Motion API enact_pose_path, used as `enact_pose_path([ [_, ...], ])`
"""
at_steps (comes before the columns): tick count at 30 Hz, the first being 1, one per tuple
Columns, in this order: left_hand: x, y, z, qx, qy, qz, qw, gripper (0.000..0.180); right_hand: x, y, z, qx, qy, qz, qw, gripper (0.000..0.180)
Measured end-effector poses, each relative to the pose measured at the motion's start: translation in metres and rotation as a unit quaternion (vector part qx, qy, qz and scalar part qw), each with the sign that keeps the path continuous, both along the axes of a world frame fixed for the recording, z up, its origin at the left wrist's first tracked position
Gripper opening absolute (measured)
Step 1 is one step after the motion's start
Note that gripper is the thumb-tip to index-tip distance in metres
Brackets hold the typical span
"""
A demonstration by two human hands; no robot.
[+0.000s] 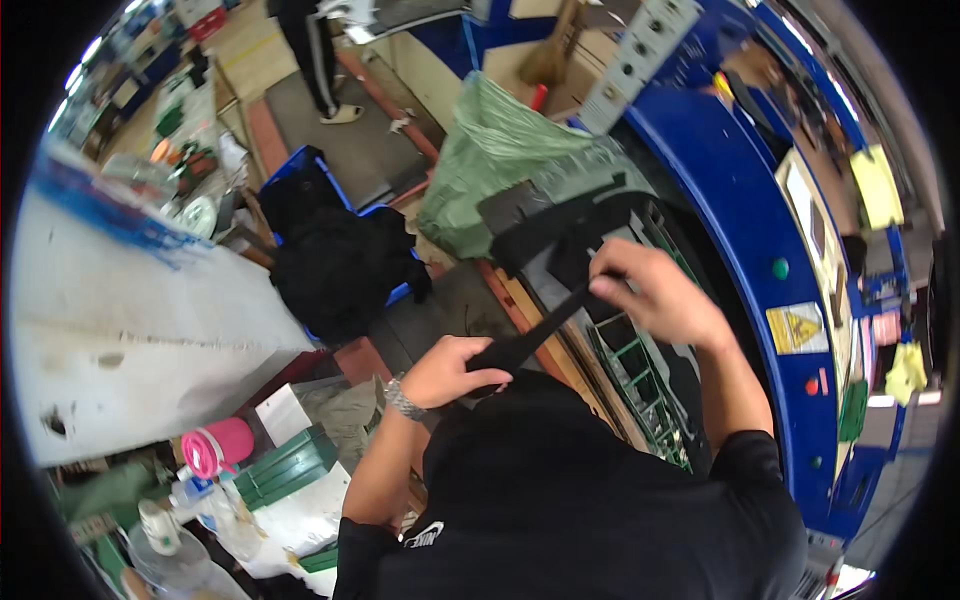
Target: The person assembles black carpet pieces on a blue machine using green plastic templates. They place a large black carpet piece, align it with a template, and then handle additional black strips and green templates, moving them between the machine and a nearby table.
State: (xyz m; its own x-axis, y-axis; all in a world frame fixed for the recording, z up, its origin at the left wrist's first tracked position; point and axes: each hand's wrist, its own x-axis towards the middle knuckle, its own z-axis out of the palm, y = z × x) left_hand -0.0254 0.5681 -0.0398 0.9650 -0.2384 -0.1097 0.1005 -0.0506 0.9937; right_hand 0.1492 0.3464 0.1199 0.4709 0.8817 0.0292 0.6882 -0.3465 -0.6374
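Observation:
A strip of black fabric [545, 330] is stretched slantwise between my two hands. My left hand [447, 370], with a metal watch on the wrist, is closed on its lower left end, which is bunched near the thumb. The upper right end is pinched in my right hand [655, 295], fingers curled. Just beneath my right hand lies a green slotted frame [630, 365] beside the machine. More black cloth [570, 245] lies along the machine bed behind the strip.
A blue crate [402, 291] heaped with black fabric stands at left, with a green plastic bag [470, 160] beyond. A blue machine panel [735, 215] curves along the right. A pink mug [220, 447] and green boxes [288, 468] sit lower left. Another person's leg [312, 60] shows at the back.

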Motion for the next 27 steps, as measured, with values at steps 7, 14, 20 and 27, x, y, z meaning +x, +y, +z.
enact_pose_path([
  [7,0.044,0.010,-0.045,-0.081,0.182,-0.036,0.979,0.028,0.135,-0.100,-0.067,-0.009,0.029,-0.248,0.968,0.011],
  [14,0.105,0.051,-0.052,-0.040,0.242,0.121,0.962,0.018,0.278,-0.104,-0.183,0.001,0.060,-0.332,0.941,0.019],
  [20,0.116,0.064,-0.098,-0.073,0.252,0.244,0.934,0.019,0.336,-0.079,-0.241,-0.032,0.061,-0.314,0.947,0.023],
  [27,0.088,0.046,-0.186,-0.020,0.302,0.340,0.890,0.025,0.343,-0.061,-0.261,-0.057,-0.024,-0.286,0.956,0.026],
])
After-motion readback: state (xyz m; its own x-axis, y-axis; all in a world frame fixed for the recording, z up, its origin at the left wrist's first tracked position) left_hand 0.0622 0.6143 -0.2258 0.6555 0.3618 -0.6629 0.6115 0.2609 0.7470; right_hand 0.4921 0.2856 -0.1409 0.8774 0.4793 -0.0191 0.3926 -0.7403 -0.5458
